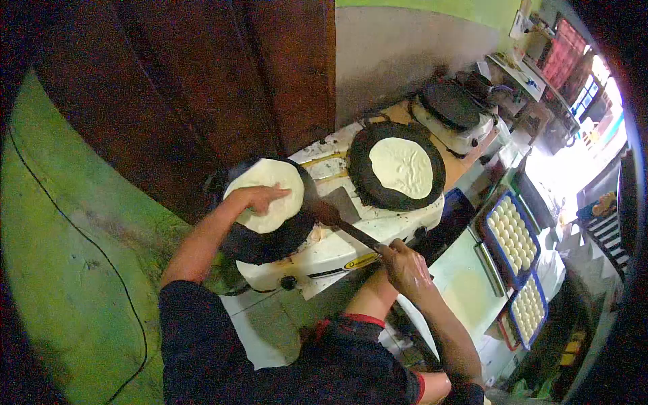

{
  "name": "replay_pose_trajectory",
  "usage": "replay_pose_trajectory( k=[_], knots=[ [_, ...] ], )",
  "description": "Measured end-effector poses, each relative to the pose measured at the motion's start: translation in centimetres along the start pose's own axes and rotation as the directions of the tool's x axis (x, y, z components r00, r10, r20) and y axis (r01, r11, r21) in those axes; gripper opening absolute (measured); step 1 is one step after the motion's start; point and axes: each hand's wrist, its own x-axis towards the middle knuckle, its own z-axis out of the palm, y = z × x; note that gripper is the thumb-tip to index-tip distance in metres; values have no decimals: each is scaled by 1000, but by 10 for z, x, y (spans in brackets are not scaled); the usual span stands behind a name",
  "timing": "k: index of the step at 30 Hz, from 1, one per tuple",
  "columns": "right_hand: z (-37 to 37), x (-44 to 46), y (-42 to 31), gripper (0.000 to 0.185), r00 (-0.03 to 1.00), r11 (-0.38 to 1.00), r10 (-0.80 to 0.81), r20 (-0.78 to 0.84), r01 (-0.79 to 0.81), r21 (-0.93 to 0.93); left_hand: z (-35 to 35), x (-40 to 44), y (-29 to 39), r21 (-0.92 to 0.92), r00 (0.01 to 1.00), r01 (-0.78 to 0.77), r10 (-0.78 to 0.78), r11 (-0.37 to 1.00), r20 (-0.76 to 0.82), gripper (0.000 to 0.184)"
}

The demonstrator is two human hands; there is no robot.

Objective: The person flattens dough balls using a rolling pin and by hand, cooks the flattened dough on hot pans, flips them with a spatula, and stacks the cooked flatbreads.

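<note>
My left hand [260,198] rests on a pale round flatbread [278,177], with its fingers stretched out over the dough. That flatbread lies on the dark left griddle [266,248], slightly over its far edge. In my right hand [405,268] is the handle of a long spatula [356,233], closed in my fingers. The spatula's dark blade end reaches the right edge of the left griddle. A second flatbread [401,167], wrinkled on top, sits on the other black griddle [364,182].
Both griddles stand on a white gas stove [398,226]. A further dark pan [451,104] is on a burner behind. Blue-rimmed trays [518,273] of dough balls stand to the right, beside a pale worktop [459,287]. A brown wooden door [196,81] is at the back left.
</note>
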Motion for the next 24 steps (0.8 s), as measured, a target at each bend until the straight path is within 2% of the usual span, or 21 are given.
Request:
replay_pose_trajectory(
  k=[1,3,4,6,7,8,10,11,12,13,14,16,17,18,19,20,21,22,23,24],
  knots=[
    [6,0,1,42,999,1000,-12,30,13,-16,0,-13,17,-33,987,-160,160,987,21,100],
    [20,2,4,47,995,998,-44,90,48,-49,20,-16,28,-347,922,-378,317,858,-220,83],
    [22,10,-4,49,989,1000,-25,144,27,-12,18,-26,49,-370,859,-481,341,795,-382,73],
    [27,40,-38,54,968,998,0,252,-15,57,0,-48,76,-478,836,-508,276,716,-474,68],
    [55,58,-41,57,984,991,-85,157,67,117,-10,-56,86,-522,821,-524,238,673,-519,65],
    [91,80,-42,60,985,973,-166,54,155,170,-18,-62,91,-513,747,-592,185,621,-638,57],
    [127,126,-61,57,978,977,-194,80,186,101,-41,-82,100,-430,652,-582,79,690,-754,53],
    [124,135,-70,58,973,973,-213,93,203,107,-50,-88,104,-387,591,-572,36,724,-806,51],
    [121,143,-76,58,968,970,-229,104,217,111,-56,-90,107,-405,511,-662,-15,630,-859,43],
    [117,146,-80,59,965,968,-236,113,223,116,-59,-94,110,-387,449,-697,-53,604,-892,42],
    [120,140,-77,59,968,966,-246,48,240,94,-60,-98,114,-365,390,-734,-85,573,-917,40],
    [96,100,-59,59,981,952,-191,-15,189,239,-61,-99,136,-332,299,-784,-149,524,-943,32],
    [74,68,-47,60,989,942,-139,-46,146,303,-59,-103,154,-310,260,-773,-169,553,-951,28],
    [42,31,-40,55,998,943,38,57,-55,329,-53,-94,171,-321,256,-797,-195,512,-947,25],
    [32,-13,-23,53,993,950,87,-85,-57,308,-45,-81,193,-332,261,-823,-212,460,-942,23],
    [34,-58,3,51,963,964,93,-252,-24,264,-35,-66,221,-379,312,-818,-219,433,-924,22],
    [7,-111,6,50,925,883,321,-202,-216,417,-23,-49,254,-421,366,-812,-209,403,-907,20],
    [-12,-164,14,45,876,854,450,-175,-365,369,-6,-30,286,-483,459,-817,-151,315,-875,20],
    [-19,-219,23,52,818,845,492,-298,-365,391,14,-8,322,-551,549,-803,-75,228,-832,19],
    [-32,-277,22,51,716,785,611,-337,-493,375,38,14,371,-660,662,-743,-22,106,-749,18]
  ],
)
